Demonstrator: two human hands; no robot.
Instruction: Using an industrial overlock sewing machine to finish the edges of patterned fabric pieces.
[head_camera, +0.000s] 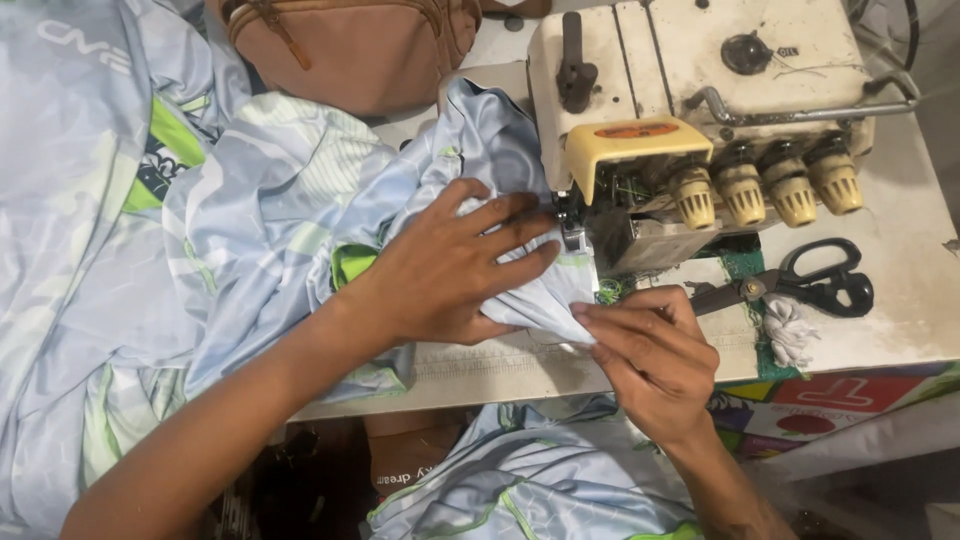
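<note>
Fabric (545, 300) under left hand (450, 265), pinched by right hand (645, 350).

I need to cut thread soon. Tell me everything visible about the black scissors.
The black-handled metal scissors lie flat on the pale worn sewing table, right of the cream overlock machine, blades shut, pointing left. A white rag scrap lies just below them. Neither hand touches them.

Soft, even light falls from above on the pale fabric (250, 230) and cream sewing machine (700, 70), leaving only faint shadows under both hands. The space beneath the table (900, 300) is dark; fine detail looks slightly soft throughout.
</note>
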